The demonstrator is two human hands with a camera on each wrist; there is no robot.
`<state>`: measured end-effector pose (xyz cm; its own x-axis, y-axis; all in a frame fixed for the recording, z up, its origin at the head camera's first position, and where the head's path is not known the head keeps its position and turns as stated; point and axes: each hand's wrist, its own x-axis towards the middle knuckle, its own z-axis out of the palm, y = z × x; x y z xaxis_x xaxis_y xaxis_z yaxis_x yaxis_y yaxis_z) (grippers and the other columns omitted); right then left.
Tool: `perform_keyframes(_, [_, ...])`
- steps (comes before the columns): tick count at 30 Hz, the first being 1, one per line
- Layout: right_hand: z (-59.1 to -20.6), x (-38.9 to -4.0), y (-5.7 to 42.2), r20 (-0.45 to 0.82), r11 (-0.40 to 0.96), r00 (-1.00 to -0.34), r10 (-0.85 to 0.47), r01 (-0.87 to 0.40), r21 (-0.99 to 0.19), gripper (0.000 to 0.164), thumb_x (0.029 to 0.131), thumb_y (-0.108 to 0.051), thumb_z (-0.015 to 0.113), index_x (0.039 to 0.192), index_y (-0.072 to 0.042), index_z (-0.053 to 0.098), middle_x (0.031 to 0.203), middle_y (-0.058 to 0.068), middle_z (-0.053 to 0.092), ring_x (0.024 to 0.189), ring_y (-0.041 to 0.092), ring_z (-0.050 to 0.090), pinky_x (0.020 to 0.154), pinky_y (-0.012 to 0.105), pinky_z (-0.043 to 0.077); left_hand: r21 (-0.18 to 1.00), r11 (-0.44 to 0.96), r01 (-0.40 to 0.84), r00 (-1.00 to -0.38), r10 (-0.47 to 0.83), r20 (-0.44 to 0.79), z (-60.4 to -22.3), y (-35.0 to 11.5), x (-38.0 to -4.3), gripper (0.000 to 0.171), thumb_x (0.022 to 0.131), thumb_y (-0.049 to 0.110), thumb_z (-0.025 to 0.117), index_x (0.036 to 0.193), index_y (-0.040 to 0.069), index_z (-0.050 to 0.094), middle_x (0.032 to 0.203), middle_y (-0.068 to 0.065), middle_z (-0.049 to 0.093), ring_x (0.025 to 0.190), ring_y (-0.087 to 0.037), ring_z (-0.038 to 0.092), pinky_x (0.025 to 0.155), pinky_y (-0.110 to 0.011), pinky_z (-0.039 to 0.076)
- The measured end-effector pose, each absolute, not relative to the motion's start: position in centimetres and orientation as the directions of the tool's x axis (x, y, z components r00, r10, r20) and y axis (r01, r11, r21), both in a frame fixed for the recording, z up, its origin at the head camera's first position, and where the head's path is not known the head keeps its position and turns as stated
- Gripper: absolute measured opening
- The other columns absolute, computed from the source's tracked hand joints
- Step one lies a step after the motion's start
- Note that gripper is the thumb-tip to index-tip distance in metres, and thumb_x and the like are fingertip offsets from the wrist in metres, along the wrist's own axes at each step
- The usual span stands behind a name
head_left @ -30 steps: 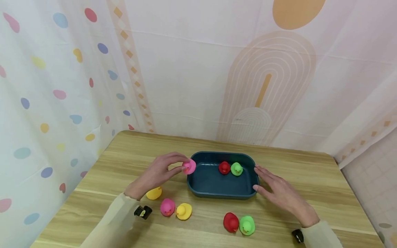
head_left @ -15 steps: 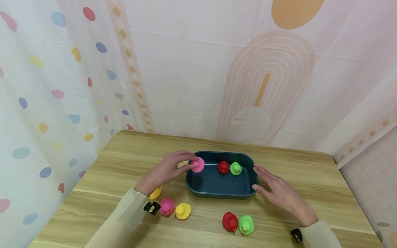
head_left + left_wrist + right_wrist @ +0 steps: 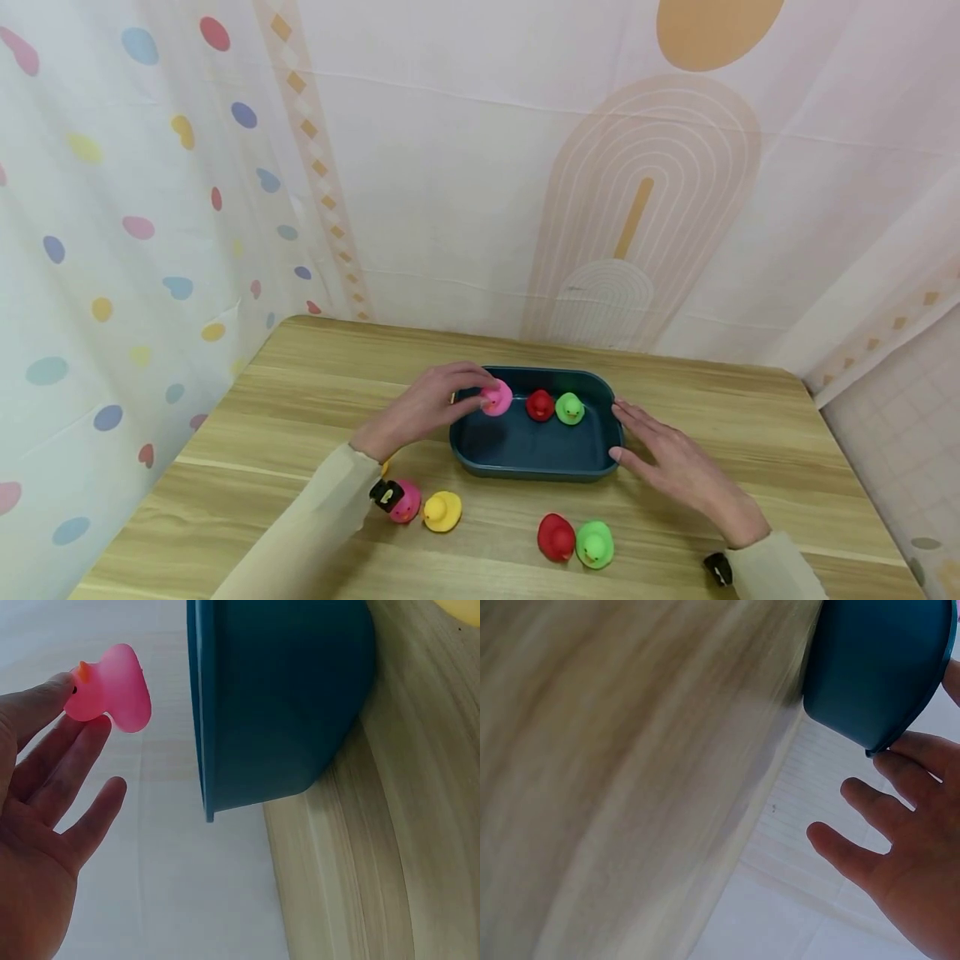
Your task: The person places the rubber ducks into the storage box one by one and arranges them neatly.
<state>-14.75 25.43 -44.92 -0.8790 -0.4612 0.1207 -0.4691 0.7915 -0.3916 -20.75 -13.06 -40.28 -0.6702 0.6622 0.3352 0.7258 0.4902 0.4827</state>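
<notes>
My left hand (image 3: 431, 406) pinches a light pink rubber duck (image 3: 498, 397) by its head, between thumb and fingertips. The left wrist view shows this duck (image 3: 124, 686) higher than the rim of the dark teal basin (image 3: 277, 697); seen from the head, it overlaps the basin's left part. Inside the basin (image 3: 525, 448) a red duck (image 3: 540, 406) and a green duck (image 3: 570, 408) sit side by side. At the basin's right end, my right hand (image 3: 686, 471) touches the rim, its fingers extended, as the right wrist view also shows (image 3: 922, 817).
In front of the basin lie a second red duck (image 3: 557, 537) and green duck (image 3: 595, 545). Farther left are a yellow duck (image 3: 442, 511) and a deep pink duck (image 3: 407, 503), partly covered by a black wrist strap. Patterned curtains (image 3: 450, 208) hang behind the wooden table (image 3: 480, 575).
My left hand has carried the light pink duck rightward, from the basin's left rim to over its inside. The left forearm now covers most of another yellow duck. My right hand stays put.
</notes>
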Motion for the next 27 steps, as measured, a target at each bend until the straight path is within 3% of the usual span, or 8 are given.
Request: perform_keyframes(27, [-44.9, -14.7, 25.3, 0.116, 0.799, -0.883, -0.455, -0.463, -0.383, 0.067, 0.107, -0.045, 0.056, 0.157, -0.003, 0.042, 0.163, 0.015, 0.038, 0.145, 0.04, 0.043, 0.112, 0.062, 0.04, 0.459, 0.529, 0.714, -0.677, 0.69, 0.257, -42.2, -11.2, -22.7, 0.023, 0.098, 0.014, 0.073, 0.12, 0.007, 0.076, 0.119, -0.009, 0.07, 0.107, -0.024, 0.067, 0.096, -0.038, 0.057])
